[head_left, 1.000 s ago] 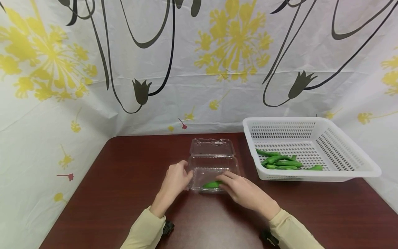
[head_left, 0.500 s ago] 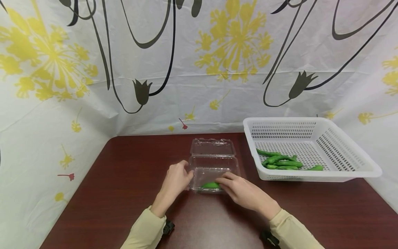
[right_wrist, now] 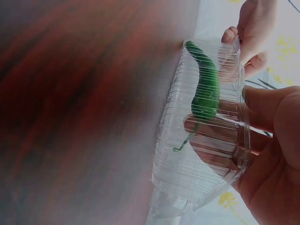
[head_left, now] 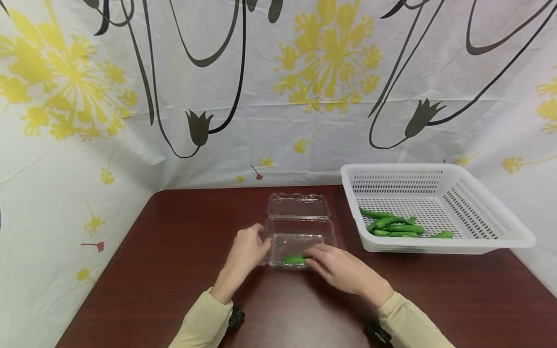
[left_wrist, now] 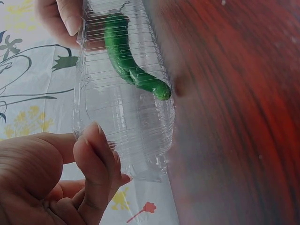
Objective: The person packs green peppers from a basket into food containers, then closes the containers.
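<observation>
A clear plastic clamshell box (head_left: 300,226) lies with its lid raised at the back, in the middle of the table. One curved green chili pepper (head_left: 292,260) rests along its front wall; both wrist views show it through the ribbed plastic. My left hand (head_left: 245,249) pinches the box's left side between thumb and fingers. At the right end, my right hand (head_left: 335,265) reaches over the rim, its fingers (right_wrist: 208,140) inside the box beside the pepper's stem end. These fingers look loose, close to the pepper; contact is hard to tell through the plastic.
A white perforated basket (head_left: 483,205) stands at the right, with several green chili peppers (head_left: 391,227) gathered at its left. The dark red wooden table (head_left: 174,261) meets a white patterned cloth (head_left: 261,96) behind.
My right fingers have shifted slightly away from the pepper, while the pepper has slid a little to the left in the box. My left hand has stayed at the box's side.
</observation>
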### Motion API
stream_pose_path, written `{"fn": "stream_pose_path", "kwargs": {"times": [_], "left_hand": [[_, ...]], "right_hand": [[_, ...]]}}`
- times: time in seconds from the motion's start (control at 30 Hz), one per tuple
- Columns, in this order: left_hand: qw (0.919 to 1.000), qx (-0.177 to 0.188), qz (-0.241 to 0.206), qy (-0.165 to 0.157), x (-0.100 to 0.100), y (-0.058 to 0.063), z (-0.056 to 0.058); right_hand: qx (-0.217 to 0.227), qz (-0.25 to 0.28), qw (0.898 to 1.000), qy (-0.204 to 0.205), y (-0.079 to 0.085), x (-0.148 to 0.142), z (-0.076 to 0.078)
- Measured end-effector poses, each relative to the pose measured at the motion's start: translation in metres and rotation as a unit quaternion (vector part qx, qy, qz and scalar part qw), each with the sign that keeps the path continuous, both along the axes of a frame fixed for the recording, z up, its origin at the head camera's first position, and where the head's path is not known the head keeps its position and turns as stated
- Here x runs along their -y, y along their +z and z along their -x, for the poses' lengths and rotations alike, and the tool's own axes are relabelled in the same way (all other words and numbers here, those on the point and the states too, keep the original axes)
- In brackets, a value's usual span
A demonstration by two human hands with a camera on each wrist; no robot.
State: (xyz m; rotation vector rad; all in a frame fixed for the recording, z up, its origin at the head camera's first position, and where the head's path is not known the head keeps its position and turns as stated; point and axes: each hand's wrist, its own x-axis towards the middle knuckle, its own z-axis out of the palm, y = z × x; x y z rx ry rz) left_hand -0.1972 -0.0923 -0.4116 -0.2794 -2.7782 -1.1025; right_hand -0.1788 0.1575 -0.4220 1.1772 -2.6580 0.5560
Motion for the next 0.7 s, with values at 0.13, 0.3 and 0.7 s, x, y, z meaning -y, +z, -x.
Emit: {"fn": "stream_pose_path", "kwargs": {"times": [0.13, 0.3, 0.7], "left_hand": [[1.0, 0.002, 0.0, 0.001, -0.0004, 0.0006, -0.0004], [1.0, 0.001, 0.0, 0.0, -0.0007, 0.0008, -0.0004], [1.0, 0.005, 0.0, 0.0, -0.0011, 0.0008, -0.0009]], "right_hand": [[-0.007, -0.008, 1.0, 0.004, 0.001, -0.0001, -0.0007], [-0.008, -0.017, 1.0, 0.004, 0.0019, 0.0, -0.0016], [0.001, -0.018, 1.0, 0.02, 0.0037, 0.0009, -0.0029]]}}
